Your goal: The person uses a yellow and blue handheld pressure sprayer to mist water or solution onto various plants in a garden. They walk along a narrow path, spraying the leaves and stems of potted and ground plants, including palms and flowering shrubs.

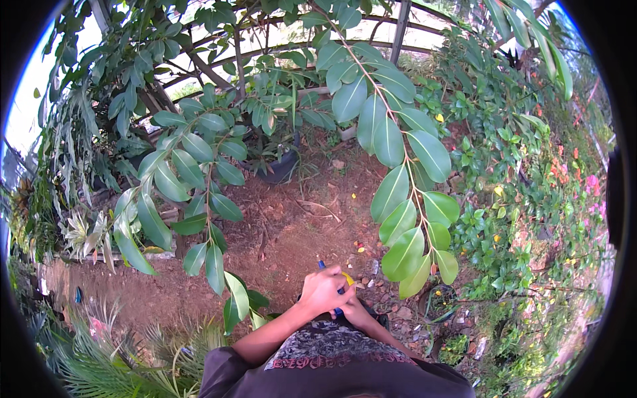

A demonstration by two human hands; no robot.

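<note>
Close in front of my body, my left hand (322, 290) is closed round a small blue and yellow tool (348, 279), whose kind I cannot make out. My right hand (353, 310) meets it from the other side, its fingers closed against the same tool. Blue parts show above, between and below the fingers; the rest is covered. Beside my left forearm hang a few glossy green leaves (237, 298), partly hidden by the arm. A long leafy branch (405, 156) droops from above, its tip just right of and beyond my hands.
Another leafy branch (189, 166) hangs at the left. Farther off stand a dark plant pot (279, 167) and a curved metal frame (398, 33). Flowering shrubs (504, 199) line the right, spiky fronds (119, 361) the lower left. Reddish soil (285, 232) with stones lies beneath.
</note>
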